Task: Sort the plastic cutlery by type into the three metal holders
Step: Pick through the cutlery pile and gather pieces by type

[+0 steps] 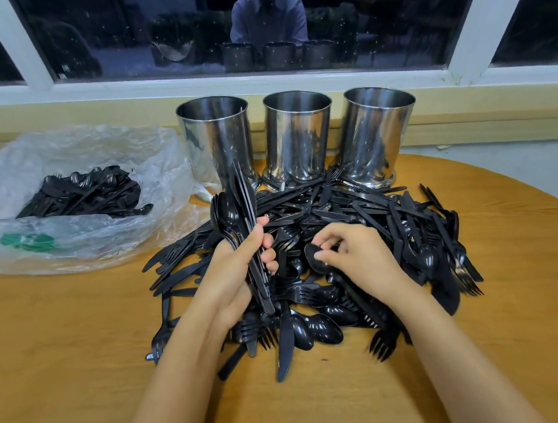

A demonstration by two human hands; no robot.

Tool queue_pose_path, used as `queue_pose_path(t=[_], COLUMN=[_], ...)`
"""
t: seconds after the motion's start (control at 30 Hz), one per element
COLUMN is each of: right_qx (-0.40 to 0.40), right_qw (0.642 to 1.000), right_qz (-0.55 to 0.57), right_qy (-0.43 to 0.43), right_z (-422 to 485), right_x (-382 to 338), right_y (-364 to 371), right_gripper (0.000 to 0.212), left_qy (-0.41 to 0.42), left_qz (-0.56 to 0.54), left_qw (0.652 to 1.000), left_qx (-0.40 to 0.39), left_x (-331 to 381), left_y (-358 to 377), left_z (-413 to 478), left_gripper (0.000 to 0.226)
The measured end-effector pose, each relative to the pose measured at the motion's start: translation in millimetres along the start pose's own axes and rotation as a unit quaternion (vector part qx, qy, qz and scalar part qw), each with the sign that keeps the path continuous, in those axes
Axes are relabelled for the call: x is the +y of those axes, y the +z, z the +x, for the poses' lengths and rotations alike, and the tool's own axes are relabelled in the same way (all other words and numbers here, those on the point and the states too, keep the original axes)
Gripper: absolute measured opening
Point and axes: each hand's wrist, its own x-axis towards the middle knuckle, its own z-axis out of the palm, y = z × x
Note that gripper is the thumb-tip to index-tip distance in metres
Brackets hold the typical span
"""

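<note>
We see the cutlery (354, 205) heaped mid-table all glossy black, and the lot inside the bag (66, 151) at the left edge black too; the bag is clear, with a green print (28, 241). The three holders (298, 133) along the far edge are mirror-bright silver. Our table (509, 276) is orange-brown woodgrain

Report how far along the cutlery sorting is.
Barely started: nothing rises above the rims of the three holders. In hand: the left hand grips a bundle of cutlery, the right hand pinches a spoon. Left: the big pile, plus more in the plastic bag.
</note>
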Motion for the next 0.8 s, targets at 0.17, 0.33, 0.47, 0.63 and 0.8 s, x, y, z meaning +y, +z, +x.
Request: queue_pose_path(t=[0.17, 0.33, 0.47, 0.63, 0.8], right_qx=[0.142, 0.115, 0.049, 0.054, 0.067], right_qw=[0.962, 0.914, 0.952, 0.965, 0.965], right_qz=[0.233, 0.387, 0.285, 0.219, 0.227], right_qy=[-0.019, -0.032, -0.104, -0.132, -0.113], right_z=[9.9, 11.4, 19.3, 32.5, 41.2], right_x=[-16.0, -42.3, -58.3, -66.9, -67.9], right_y=[-24.2, -39.7, -27.7, -8.6, 1.2], right_gripper=[0.023, 0.012, 0.016, 0.015, 0.012], left_qy=[-0.005, -0.013, -0.050, -0.081, -0.076], left_qz=[0.007, 0.016, 0.035, -0.008, -0.027], left_qw=[1.000, 1.000, 0.998, 0.995, 0.993], left_qx=[-0.007, -0.010, -0.019, -0.051, -0.085], left_x=[-0.9, -1.4, -1.7, -1.3, -1.1], left_y=[2.8, 5.2, 5.6, 8.6, 7.9], left_z=[-1.2, -3.0, -4.2, -5.8, -5.6], left_gripper=[0.026, 0.032, 0.037, 0.041, 0.048])
